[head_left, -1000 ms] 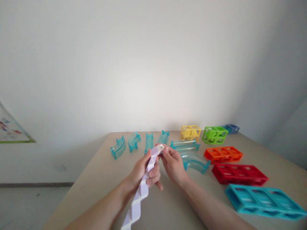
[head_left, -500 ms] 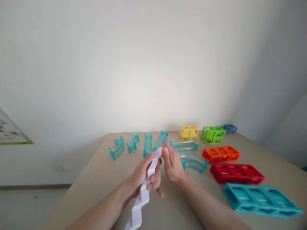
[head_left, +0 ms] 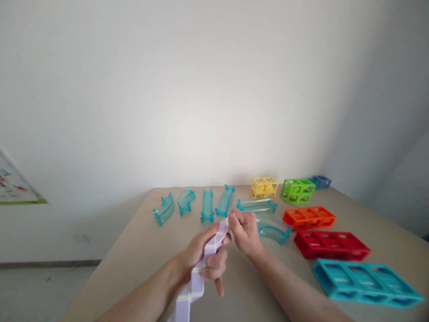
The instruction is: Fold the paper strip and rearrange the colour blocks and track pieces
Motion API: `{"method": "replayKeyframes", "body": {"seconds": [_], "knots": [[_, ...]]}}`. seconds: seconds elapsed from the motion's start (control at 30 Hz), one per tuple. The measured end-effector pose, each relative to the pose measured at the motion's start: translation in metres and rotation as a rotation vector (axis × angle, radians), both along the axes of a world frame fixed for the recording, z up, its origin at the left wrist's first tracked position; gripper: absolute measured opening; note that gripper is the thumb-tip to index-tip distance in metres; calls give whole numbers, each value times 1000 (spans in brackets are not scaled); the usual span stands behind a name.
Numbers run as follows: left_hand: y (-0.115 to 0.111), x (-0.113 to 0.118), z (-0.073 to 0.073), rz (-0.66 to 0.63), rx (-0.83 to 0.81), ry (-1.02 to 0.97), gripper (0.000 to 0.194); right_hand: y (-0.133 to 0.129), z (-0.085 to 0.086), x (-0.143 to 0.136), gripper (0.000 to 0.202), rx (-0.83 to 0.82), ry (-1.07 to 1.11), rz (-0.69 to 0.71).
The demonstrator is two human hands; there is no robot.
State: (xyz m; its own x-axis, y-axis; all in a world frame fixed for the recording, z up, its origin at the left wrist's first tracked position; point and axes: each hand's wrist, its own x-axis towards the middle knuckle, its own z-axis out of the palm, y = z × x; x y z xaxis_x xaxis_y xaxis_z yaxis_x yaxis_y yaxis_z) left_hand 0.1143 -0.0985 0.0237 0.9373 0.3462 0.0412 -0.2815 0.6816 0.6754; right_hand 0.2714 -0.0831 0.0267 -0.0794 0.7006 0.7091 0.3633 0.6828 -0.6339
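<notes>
A lilac and white jointed strip of angular segments (head_left: 197,283) runs in a zigzag from the bottom edge up to both hands. My left hand (head_left: 204,255) is wrapped round its upper part, thumb on top and fingers curled beneath, the little finger sticking out. The far end of the strip is pinched in my right hand (head_left: 245,231), between thumb and curled fingers. Both hands are above the table, close together.
On the table (head_left: 144,250), clear blue track pieces (head_left: 207,205) lie beyond my hands. To the right are frame blocks: yellow (head_left: 264,188), green (head_left: 297,191), orange (head_left: 309,217), red (head_left: 331,244), turquoise (head_left: 367,281) and dark blue (head_left: 321,181). A wall stands behind.
Both hands have moved slightly down with the strip. My right hand has shifted a little to the right, and the strip's segments lie at a different angle.
</notes>
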Motion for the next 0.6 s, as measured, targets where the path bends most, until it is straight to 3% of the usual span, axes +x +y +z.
{"method": "replayKeyframes", "body": {"seconds": [0.17,0.4,0.6], "knots": [[1,0,-1,46,8,-20,49,-1,0,-3,49,-77,58,20],[4,-1,0,-34,-28,16,46,-1,0,-2,49,-171,65,120],[-1,3,1,117,32,98,48,-2,5,-6,63,-391,148,204]]}}
